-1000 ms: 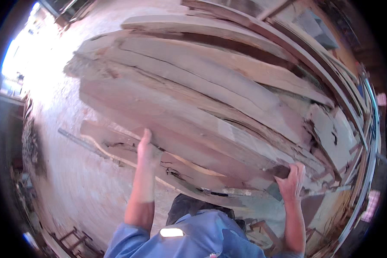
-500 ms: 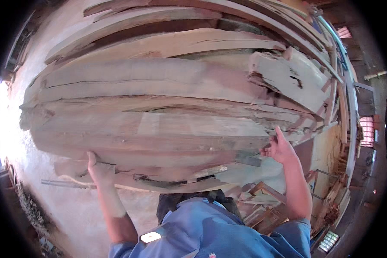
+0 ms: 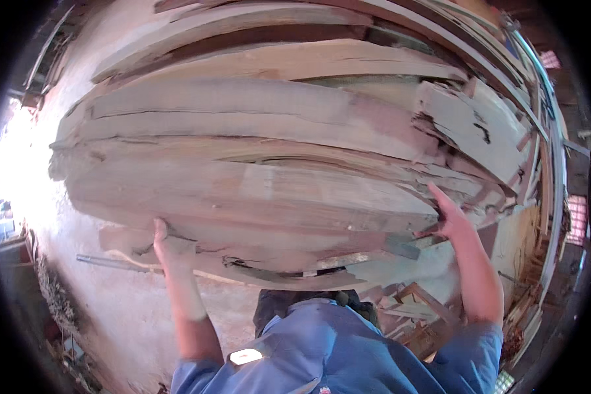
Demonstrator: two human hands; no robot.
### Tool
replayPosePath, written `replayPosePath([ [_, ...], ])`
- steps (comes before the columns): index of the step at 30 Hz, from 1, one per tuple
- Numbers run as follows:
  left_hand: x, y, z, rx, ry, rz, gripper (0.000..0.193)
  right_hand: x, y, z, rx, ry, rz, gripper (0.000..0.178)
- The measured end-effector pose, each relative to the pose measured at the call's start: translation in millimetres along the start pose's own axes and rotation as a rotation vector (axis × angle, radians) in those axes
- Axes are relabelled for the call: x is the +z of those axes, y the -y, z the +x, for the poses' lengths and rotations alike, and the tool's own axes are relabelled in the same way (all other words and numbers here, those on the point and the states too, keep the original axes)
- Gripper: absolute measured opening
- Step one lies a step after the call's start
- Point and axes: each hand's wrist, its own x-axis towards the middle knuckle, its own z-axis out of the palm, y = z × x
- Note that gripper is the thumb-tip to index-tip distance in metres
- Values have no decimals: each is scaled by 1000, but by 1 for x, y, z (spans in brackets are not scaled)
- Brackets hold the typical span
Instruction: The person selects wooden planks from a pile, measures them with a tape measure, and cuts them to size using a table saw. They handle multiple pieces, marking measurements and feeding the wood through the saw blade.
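A broad, rough wooden plank lies across in front of me, its surface pale and dusty. My left hand is closed on its near edge toward the left, thumb up on the wood and the other fingers hidden. At the plank's right end is my right hand, thumb and fingers spread around the edge and touching the wood. Just nearer to me, a rough-edged board with dark gaps along it is partly covered by the plank.
Beyond, several long boards are stacked, with a cracked slab at the right. Wood offcuts lie on the floor at lower right. A thin grey bar lies at left. Long strips stand along the right side.
The view has shifted, so the wood appears farther right. My right hand has come in closer around the plank's right end. My left hand keeps its place on the near edge.
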Motion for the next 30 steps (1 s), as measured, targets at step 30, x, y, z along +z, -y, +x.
replayPosePath([
  [30,4,10,10,-96,-90,-89,38,33,-8,-90,-554,-343,-284,42],
])
